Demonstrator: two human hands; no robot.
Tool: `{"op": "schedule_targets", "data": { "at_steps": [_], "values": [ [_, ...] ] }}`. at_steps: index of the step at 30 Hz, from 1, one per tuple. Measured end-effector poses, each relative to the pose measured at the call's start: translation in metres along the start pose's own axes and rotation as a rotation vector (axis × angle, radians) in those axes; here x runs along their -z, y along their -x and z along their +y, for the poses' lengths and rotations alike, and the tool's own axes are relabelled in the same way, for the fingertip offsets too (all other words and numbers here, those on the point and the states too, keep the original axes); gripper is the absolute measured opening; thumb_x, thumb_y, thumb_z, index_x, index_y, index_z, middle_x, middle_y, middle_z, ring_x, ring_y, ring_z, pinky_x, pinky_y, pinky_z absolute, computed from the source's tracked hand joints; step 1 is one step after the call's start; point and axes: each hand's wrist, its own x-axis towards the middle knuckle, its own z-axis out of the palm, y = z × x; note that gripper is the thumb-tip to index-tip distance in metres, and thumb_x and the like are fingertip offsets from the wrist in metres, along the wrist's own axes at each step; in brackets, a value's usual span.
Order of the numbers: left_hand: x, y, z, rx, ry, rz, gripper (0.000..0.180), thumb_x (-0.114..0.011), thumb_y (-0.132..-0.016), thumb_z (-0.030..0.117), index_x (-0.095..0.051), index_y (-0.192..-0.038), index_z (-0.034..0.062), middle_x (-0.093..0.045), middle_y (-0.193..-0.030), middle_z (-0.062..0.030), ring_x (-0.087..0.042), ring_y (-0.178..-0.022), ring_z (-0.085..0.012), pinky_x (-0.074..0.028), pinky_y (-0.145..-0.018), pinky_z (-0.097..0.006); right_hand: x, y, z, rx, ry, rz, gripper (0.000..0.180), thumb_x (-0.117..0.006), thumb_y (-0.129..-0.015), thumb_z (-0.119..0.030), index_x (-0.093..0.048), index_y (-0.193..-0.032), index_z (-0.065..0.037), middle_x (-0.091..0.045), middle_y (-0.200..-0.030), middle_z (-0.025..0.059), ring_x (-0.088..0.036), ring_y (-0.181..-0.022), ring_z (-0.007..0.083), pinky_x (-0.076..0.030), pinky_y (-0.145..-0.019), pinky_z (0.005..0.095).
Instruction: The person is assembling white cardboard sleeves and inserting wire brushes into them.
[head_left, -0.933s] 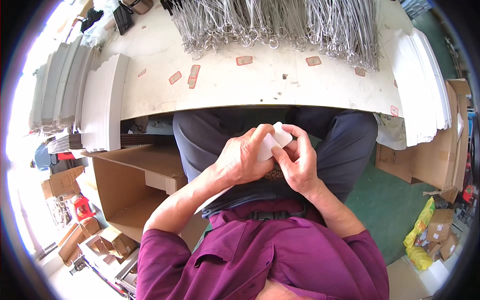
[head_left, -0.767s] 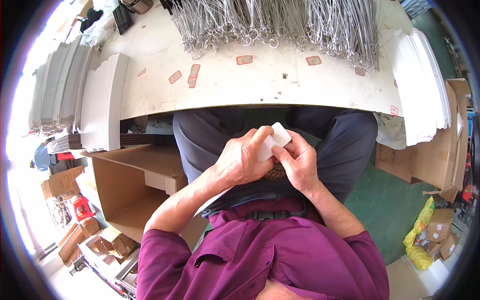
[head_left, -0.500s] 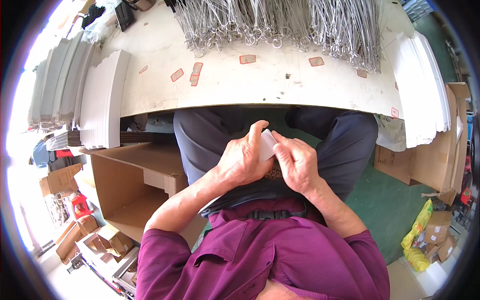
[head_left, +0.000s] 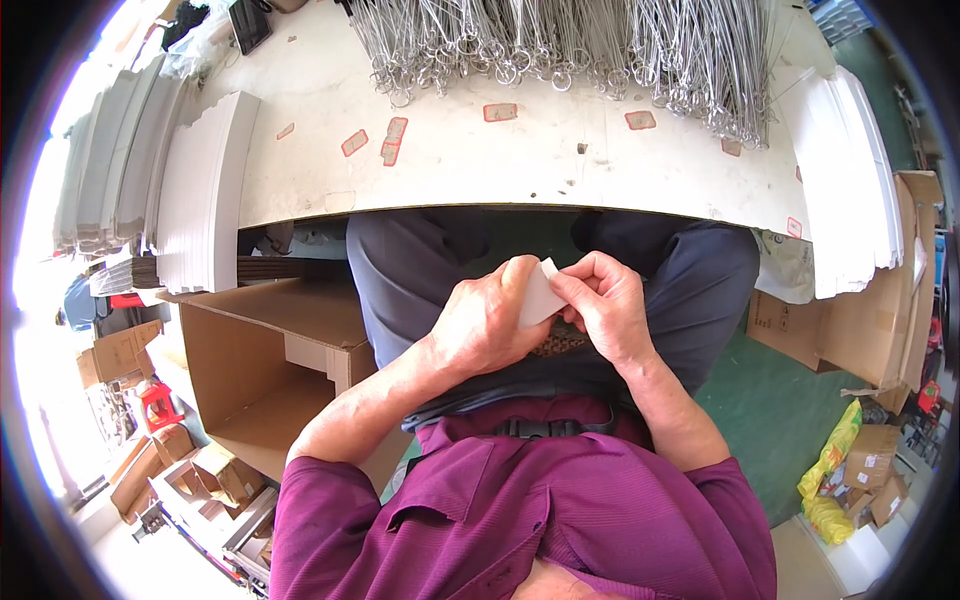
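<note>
Head view.

Left hand [head_left: 490,325]: over the lap, near the desk edge, fingers curled around a small white card [head_left: 538,293], grasping it from the left.

Right hand [head_left: 610,305]: just beside the left hand, fingertips pinching the right edge of the same white card. Both hands are closed on it.

White card: small, flat, held between the two hands above the dark trousers, below the near edge of the desk. A patterned dark item lies just under it; its kind cannot be told.

Desk [head_left: 560,165]: white, curved near edge, with small reddish labels stuck on its top.

Metal wire pieces [head_left: 570,40]: a dense grey heap along the far side of the desk.

White sheet stacks: one at the left end [head_left: 205,190], one at the right end [head_left: 850,180].

Open cardboard box [head_left: 270,370]: on the floor, left of the person's knees.

Green floor [head_left: 770,410]: to the right.
</note>
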Motion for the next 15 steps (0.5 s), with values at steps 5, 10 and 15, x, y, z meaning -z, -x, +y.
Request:
{"op": "schedule_targets", "data": {
  "at_steps": [5,10,15],
  "values": [
    [0.002,0.002,-0.001,-0.013,0.017,-0.011,0.057,-0.083,-0.079,0.016,-0.052,-0.123,-0.0035,-0.071,-0.098,-0.0248,-0.074,-0.083,-0.0428,-0.062,-0.068,-0.048,-0.001,0.002,-0.003,0.004,0.004,0.009,0.013,-0.076,-0.097,-0.009,-0.069,-0.089,-0.003,-0.071,-0.075,0.0021,-0.061,-0.058,0.0042,-0.044,-0.050,0.0202],
    [0.003,0.005,-0.002,-0.032,0.028,-0.026,0.057,-0.082,-0.079,0.016,-0.052,-0.124,-0.0035,-0.071,-0.097,-0.0242,-0.074,-0.085,-0.0427,-0.062,-0.070,-0.049,-0.002,0.004,-0.005,-0.009,0.039,0.011,0.013,-0.074,-0.099,-0.010,-0.070,-0.089,-0.003,-0.072,-0.076,0.0026,-0.062,-0.059,0.0044,-0.045,-0.051,0.0197],
    [0.003,0.004,-0.004,-0.029,0.022,-0.021,0.060,-0.082,-0.078,0.015,-0.052,-0.126,-0.0039,-0.072,-0.097,-0.0241,-0.074,-0.086,-0.0435,-0.062,-0.071,-0.049,-0.007,0.009,0.015,0.266,0.181,0.061,0.014,-0.075,-0.099,-0.011,-0.071,-0.095,0.002,-0.074,-0.078,0.0040,-0.067,-0.065,0.0074,-0.052,-0.057,0.0234]
  ]
}}
